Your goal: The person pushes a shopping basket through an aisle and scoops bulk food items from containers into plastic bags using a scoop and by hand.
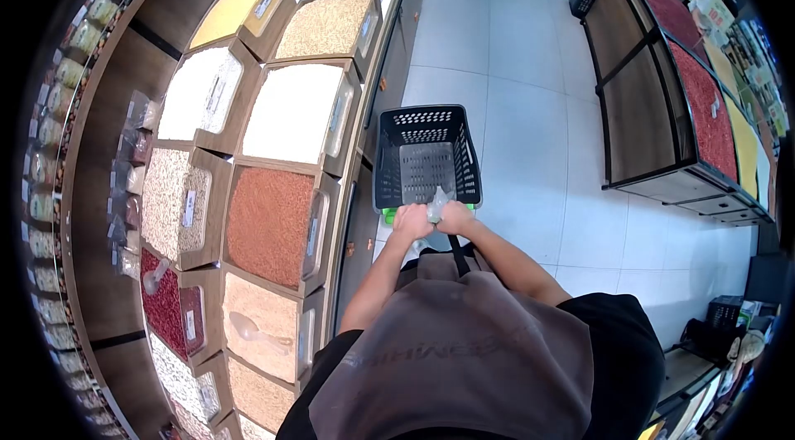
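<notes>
A brown wooden display (93, 192) fills the left side, its bins (217, 233) open-topped, presumably for easy scooping. A grey-brown apron (451, 349) covers the person's front; beyond it sits a black perforated plastic basket (427, 163). Over the basket's near rim the left hand (413, 221) and right hand (455, 218) meet, fingers curled closed on a small, crumpled translucent plastic bag (439, 199), probably so each steadies one side. Price labels (190, 208) front the bins, too small to read; the apron's faint lettering is illegible too.
</notes>
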